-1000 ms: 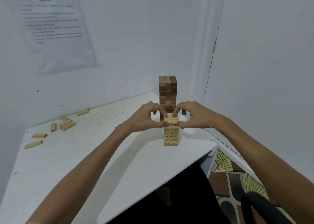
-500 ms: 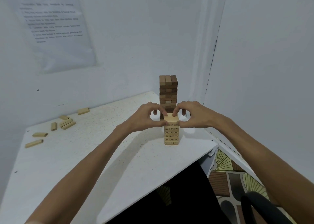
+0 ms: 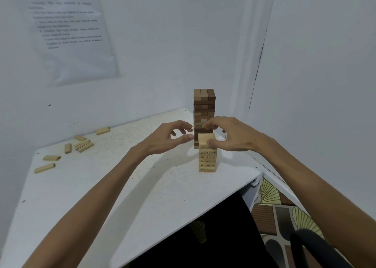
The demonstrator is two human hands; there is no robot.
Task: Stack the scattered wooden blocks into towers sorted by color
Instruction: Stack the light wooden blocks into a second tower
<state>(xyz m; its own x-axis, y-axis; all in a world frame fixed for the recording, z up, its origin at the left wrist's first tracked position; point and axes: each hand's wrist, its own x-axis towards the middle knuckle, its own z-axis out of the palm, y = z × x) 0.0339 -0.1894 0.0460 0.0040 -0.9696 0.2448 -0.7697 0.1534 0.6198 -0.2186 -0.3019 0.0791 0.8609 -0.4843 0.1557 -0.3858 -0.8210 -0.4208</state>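
Beside light tower [image 3: 207, 158]: L hand [image 3: 166, 139] slack; R hand [image 3: 234, 137] slack too (neither gripping).

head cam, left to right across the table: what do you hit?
loose light blocks → left hand → light numbered tower → right hand. Dark tower left out: it stands behind the light one and overlaps it.

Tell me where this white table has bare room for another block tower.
Free: the white table between the loose pale wooden blocks far left and the pale numbered block tower, down to the near edge. Crowded: the right corner, around that tower and the dark brown block tower behind it.
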